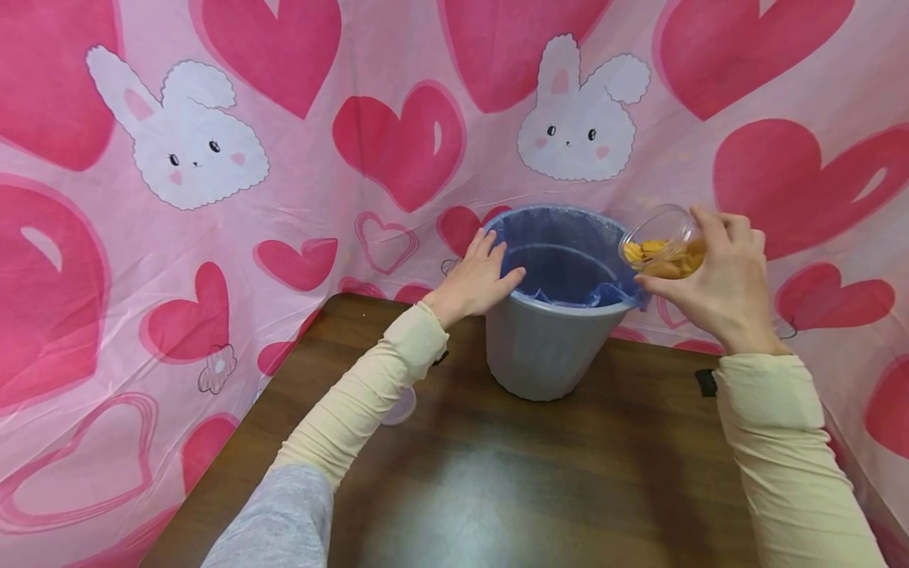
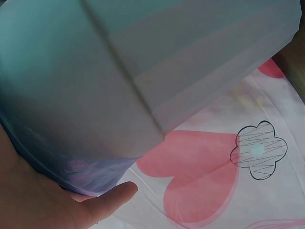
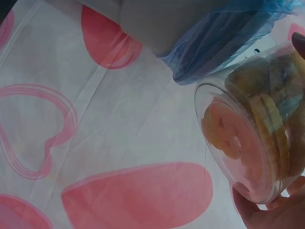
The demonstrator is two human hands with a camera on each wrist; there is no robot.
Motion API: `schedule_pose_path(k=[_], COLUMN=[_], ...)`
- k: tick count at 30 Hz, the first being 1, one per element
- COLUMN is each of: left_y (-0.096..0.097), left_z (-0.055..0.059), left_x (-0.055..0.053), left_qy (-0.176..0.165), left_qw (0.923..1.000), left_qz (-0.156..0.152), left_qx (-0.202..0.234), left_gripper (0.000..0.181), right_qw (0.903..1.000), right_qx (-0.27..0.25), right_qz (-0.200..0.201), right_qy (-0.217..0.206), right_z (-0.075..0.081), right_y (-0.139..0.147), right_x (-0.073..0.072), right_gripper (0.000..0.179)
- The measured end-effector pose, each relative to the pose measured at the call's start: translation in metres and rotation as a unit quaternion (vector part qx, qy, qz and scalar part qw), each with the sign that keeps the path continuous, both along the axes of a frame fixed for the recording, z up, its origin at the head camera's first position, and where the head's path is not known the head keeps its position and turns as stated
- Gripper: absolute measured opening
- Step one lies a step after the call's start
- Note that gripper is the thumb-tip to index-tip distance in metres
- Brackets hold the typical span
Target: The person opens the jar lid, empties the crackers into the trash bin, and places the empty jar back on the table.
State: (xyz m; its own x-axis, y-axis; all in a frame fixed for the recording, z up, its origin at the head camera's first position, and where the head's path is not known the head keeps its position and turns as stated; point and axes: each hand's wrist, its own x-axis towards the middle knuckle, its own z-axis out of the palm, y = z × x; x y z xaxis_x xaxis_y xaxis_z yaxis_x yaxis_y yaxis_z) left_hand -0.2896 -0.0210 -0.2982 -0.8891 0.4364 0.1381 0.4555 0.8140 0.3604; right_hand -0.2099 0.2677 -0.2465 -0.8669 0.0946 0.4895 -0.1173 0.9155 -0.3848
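At the right edge of the bin, fingers of the right hand curl round a clear jar, thumb low, other fingers over the top. Jar is tilted, mouth toward the bin, yellow snacks inside; exact kind unclear. Left hand rests on the bin's left edge, fingers spread wide, not clenched, touching the blue liner. Bin stands upright near the table's far edge, grey outside, liner folded over its edge, bit of it bunched near the jar. Step in hand looks like tipping the jar. To do it well: get the whole mouth past the edge before tilting more, hold firm without squeezing the plastic, tilt gradually, watch the loose liner by the thumb, steady the bin with the left hand. Likely risk: snacks landing outside. Further out: clear lid on the table, partly behind the left sleeve; small black piece near the right sleeve, can't tell what; pink heart-and-bunny cloth behind.
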Motion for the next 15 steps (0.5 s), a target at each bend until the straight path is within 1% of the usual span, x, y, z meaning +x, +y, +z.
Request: schedule_pose_path(k=[4,15], left_y=[-0.0002,-0.0003], left_z=[-0.0007,-0.0014], left_x=[0.0003,-0.0008], left_qy=[0.001,0.004], left_qw=[1.0000,1.0000], left_qz=[0.000,0.000], left_qx=[0.002,0.001], left_gripper=[0.071,0.071], right_qw=[0.9999,0.9988], right_qx=[0.011,0.043], right_qz=[0.002,0.020], right_qy=[-0.007,0.009], right_z=[-0.0007,0.0002], right_y=[-0.0016,-0.0041], right_x=[-0.0010,-0.0033], right_gripper=[0.096,0.097])
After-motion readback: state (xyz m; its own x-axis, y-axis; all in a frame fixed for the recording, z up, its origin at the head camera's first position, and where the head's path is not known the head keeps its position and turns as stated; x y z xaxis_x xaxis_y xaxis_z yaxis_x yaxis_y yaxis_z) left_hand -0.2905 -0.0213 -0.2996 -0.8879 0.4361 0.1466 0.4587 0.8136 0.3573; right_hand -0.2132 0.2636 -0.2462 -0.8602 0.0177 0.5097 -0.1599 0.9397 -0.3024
